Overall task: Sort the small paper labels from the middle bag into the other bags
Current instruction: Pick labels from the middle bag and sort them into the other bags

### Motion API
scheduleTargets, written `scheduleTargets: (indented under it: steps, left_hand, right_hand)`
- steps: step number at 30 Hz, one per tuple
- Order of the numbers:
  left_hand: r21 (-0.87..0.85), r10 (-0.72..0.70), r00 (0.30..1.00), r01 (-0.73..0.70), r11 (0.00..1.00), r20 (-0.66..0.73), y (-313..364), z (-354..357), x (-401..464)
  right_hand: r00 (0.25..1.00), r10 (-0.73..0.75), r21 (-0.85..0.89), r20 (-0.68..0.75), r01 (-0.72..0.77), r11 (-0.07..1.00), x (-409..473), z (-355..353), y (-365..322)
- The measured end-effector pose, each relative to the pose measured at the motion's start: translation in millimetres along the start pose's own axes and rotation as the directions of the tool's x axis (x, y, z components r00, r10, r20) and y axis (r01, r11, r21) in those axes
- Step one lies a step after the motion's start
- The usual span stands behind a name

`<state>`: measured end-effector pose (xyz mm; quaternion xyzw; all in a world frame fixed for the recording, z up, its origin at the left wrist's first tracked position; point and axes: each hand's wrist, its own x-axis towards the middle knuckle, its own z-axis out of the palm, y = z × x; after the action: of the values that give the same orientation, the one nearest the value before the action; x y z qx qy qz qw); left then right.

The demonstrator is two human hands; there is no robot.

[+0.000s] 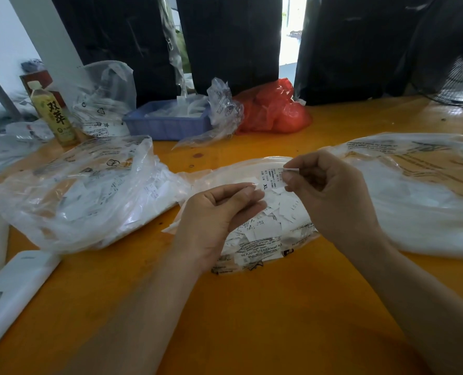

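Both your forearms are hovering over the middle bag [254, 234], left hand [219, 212] and right hand [330, 190] pinching the XL label [269, 182] together, so it's probably risking tearing or dropping back in.

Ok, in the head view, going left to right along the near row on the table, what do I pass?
White flat device → left bag → left hand → XL label, pinched by both hands above the middle bag → right hand → right bag.
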<state>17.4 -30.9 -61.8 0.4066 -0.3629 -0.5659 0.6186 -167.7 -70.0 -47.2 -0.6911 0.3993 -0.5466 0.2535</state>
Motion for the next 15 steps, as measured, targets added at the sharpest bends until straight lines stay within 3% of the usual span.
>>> scheduleTargets:
  steps: [15]
  left_hand:
    - [0.052, 0.032, 0.999, -0.032, 0.998, 0.001, -0.9, 0.3, 0.6]
  right_hand:
    - [0.998, -0.064, -0.076, -0.025, 0.062, 0.995, -3.3, 1.8, -1.6]
